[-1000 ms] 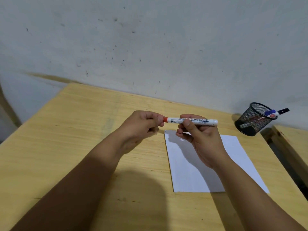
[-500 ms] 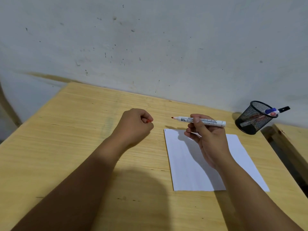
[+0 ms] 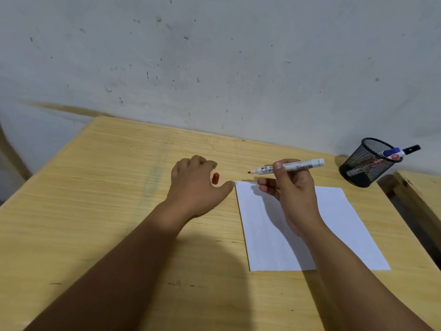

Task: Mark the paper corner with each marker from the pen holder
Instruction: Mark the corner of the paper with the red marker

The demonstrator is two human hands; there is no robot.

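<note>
My right hand [image 3: 292, 187] holds an uncapped white marker [image 3: 296, 166] with a red tip. It lies nearly level, its tip pointing left, just above the far left corner of the white paper [image 3: 334, 235]. A small dark mark shows at that corner. My left hand [image 3: 193, 187] rests on the table left of the paper with thumb and fingers spread. The red cap [image 3: 215, 178] stands in the gap between them, touching neither. A black mesh pen holder [image 3: 365, 163] at the far right contains a blue-capped marker [image 3: 392, 152] and a black-capped one [image 3: 411, 148].
The wooden table [image 3: 107, 199] runs up to a grey wall at the back. A second wooden surface [image 3: 422, 187] sits beyond a gap at the right, close to the pen holder.
My left hand pulled the red cap off the marker, carried it left and down to the table, then opened around it. My right hand shifted slightly right with the marker.
</note>
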